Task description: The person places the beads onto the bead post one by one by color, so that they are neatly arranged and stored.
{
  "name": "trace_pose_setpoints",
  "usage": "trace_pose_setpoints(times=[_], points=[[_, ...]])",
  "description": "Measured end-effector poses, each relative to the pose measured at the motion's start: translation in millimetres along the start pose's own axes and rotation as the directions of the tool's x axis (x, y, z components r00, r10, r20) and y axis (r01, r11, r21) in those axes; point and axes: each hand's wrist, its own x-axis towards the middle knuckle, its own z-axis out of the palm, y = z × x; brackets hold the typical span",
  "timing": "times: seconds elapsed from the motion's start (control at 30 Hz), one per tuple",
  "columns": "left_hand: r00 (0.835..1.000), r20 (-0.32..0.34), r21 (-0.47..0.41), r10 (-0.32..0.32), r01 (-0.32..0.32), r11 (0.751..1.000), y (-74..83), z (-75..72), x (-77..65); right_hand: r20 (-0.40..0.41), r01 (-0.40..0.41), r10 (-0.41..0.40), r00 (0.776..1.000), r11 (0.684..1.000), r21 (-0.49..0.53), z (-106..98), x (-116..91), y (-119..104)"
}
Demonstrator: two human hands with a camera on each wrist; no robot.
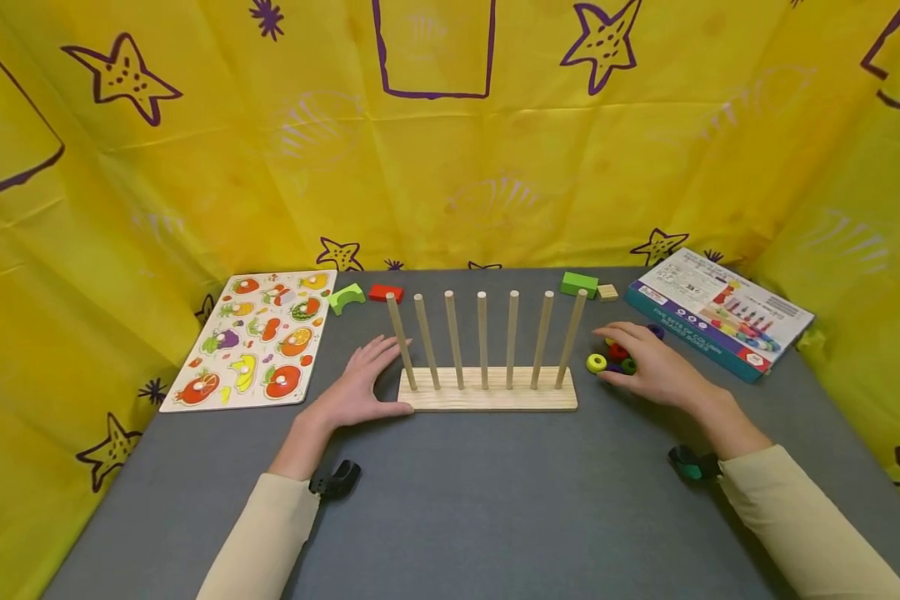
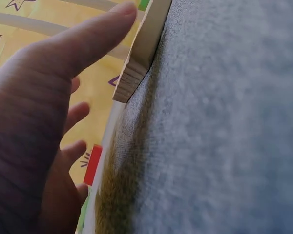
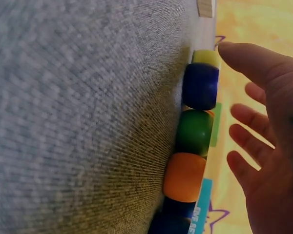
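A pale wooden stand [image 1: 487, 402] with several upright bare pegs sits mid-table. My left hand [image 1: 356, 387] is spread at its left end, thumb by the front corner and fingers beside the leftmost peg. In the left wrist view, the thumb lies along the end of the board, the other fingers apart. My right hand [image 1: 656, 362] hovers over a group of beads right of the stand, fingers loosely bent, gripping none. The right wrist view shows a yellow bead [image 3: 206, 57] near the thumb tip, then blue [image 3: 200, 87], green [image 3: 194, 131] and orange [image 3: 184, 177] beads. The hand partly hides the group from above.
A fruit puzzle board [image 1: 258, 342] lies at the left. Behind the stand are a light green arch block [image 1: 347, 297], a red block [image 1: 386, 292], a green block [image 1: 579, 284] and a small wooden piece [image 1: 607, 292]. A toy box [image 1: 720, 312] lies at the right. Yellow cloth [image 1: 450, 183] surrounds the table.
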Motion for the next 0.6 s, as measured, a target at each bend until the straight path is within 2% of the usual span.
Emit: trace_pose_setpoints(times=[0.23,0.6], points=[[0.996,0.024,-0.051,0.082,-0.081,0.995,-6.0,6.1,6.2,0.033,0.029,-0.029,0.999,1.0,-0.006,6.1,3.6,2.0],[0.996,0.018,-0.059,0.085,-0.084,0.995,-11.9,9.3,2.6,0.014,0.01,-0.01,1.0,1.0,-0.015,9.3,7.5,-3.1]])
